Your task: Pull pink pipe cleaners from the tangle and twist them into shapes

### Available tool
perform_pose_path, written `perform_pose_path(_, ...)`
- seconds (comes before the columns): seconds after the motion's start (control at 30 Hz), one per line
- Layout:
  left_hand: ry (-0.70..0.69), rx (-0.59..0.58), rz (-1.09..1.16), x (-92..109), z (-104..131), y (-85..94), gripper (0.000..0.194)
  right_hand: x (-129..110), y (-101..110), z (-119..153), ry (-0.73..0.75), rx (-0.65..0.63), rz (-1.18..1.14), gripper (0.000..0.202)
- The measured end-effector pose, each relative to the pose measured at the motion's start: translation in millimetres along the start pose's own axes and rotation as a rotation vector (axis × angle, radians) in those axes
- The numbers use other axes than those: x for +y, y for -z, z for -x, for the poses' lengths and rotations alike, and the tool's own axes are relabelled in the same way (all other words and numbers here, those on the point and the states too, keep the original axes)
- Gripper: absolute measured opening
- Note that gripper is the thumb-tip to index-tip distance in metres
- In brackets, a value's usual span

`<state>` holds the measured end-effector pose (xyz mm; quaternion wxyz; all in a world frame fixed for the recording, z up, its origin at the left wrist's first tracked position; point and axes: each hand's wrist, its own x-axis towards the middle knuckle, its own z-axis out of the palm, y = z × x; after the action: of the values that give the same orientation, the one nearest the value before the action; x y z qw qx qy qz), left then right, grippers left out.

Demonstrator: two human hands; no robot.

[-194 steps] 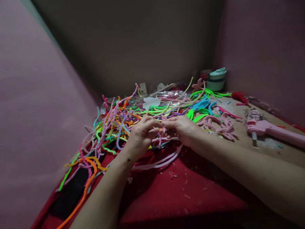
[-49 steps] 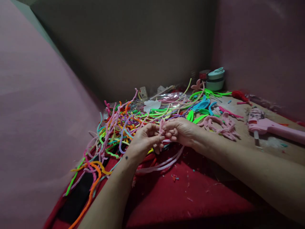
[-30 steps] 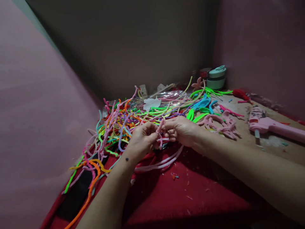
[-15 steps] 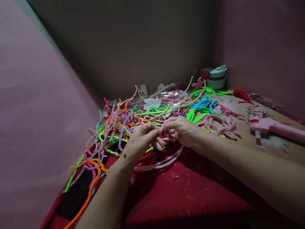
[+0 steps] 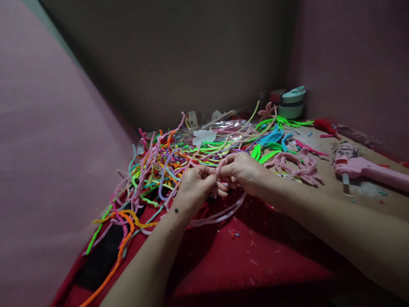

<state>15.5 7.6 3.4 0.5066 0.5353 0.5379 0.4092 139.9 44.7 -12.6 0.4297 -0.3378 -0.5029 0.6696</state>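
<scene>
My left hand (image 5: 198,186) and my right hand (image 5: 240,172) meet over the near edge of the heap. Between their fingertips is a pink pipe cleaner (image 5: 220,167), pinched by both hands; its lower part is hidden behind the fingers. Pale pink pipe cleaners (image 5: 223,215) curve below the hands over the red cloth. Right behind the hands lies a tangled pile of many-coloured pipe cleaners (image 5: 169,166). Bent pink pipe cleaner shapes (image 5: 300,165) rest to the right of my right hand.
A pink hot glue gun (image 5: 354,166) lies at the right on the brown board. Green leaf shapes (image 5: 256,153) and blue loops (image 5: 271,136) sit behind my right hand. A mint green container (image 5: 291,104) stands at the back. Small scraps (image 5: 234,234) dot the red cloth (image 5: 255,264).
My left hand has shifted slightly right and closer to my right hand. The pink pipe cleaner now stands more upright between the fingertips. Both hands keep their pinch.
</scene>
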Motion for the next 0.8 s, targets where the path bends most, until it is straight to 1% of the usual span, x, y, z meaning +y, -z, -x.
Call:
perform_pose_path(0.07, 0.010, -0.029, 0.063, -1, -2, 2.0, 0.005, -1, 1, 0, 0.004, 0.013, 0.006, 0.010)
perform_pose_path(0.17, 0.028, -0.036, 0.117, -1, -3, 7.3, 0.007, -2, 4, -2, -0.057, -0.012, -0.040, 0.007)
perform_pose_path(0.33, 0.029, 0.042, 0.033, 2, -2, 11.3, 0.014, -5, 6, -3, -0.103, 0.049, -0.036, 0.008)
perform_pose_path(0.43, 0.002, 0.051, -0.021, 2, -1, 10.1, 0.017, -9, 4, 0, -0.176, 0.013, -0.121, 0.010)
perform_pose_path(0.5, -0.006, 0.050, -0.045, 2, -1, 9.5, 0.019, -10, 2, 1, -0.198, -0.003, -0.198, 0.011)
perform_pose_path(0.7, -0.004, 0.001, -0.072, -3, -3, 12.6, 0.025, 0, -2, 2, -0.066, 0.052, -0.272, 0.013)
perform_pose_path(0.8, -0.006, -0.017, -0.064, -5, -3, 13.7, 0.025, 5, -3, 1, -0.028, 0.075, -0.300, 0.017)
